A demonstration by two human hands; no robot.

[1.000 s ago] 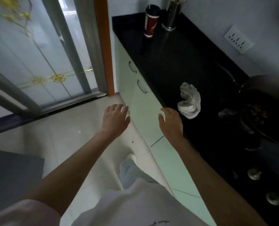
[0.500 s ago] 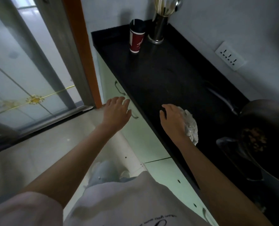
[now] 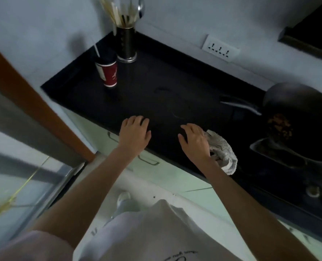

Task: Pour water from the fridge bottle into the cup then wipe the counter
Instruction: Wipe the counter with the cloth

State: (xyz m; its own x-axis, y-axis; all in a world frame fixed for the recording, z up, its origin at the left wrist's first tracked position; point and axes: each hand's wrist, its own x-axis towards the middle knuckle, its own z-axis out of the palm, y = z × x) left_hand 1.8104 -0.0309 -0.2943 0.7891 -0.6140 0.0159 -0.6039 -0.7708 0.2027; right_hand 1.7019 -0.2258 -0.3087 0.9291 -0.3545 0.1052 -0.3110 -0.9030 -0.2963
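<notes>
Head view, only cam here: person stands at a black counter [image 3: 156,102] w/ both arms stretched fwd. Left hand [image 3: 134,135] sits over the counter's front edge, palm down, fingers straight and slightly spread, nothing in it; can't tell if it touches the top. Right hand [image 3: 194,142] is at 3 o'clock from the left one, well apart from it, palm down, fingers loosely bent and splayed, thumb out to the side; it lies against the near-left part of a crumpled whitish cloth [image 3: 222,153], but whether the fingers actually grip the cloth can't be told, since the hand hides that side. Cloth lies on the counter near the front edge, bulk of it sticking out at 4 o'clock from the right hand. Red cup [image 3: 109,72] w/ dark lid and a straw stands upright far back-left, at 11 o'clock from the left hand, well apart from both hands. Just beside it at 1 o'clock, a metal utensil holder [image 3: 126,47] in the corner. Dark wok [image 3: 297,117] w/ some brown food inside sits at 2 o'clock from the cloth, handle pointing left. White wall socket [image 3: 220,48] above the counter's back edge. No bottle seen.
</notes>
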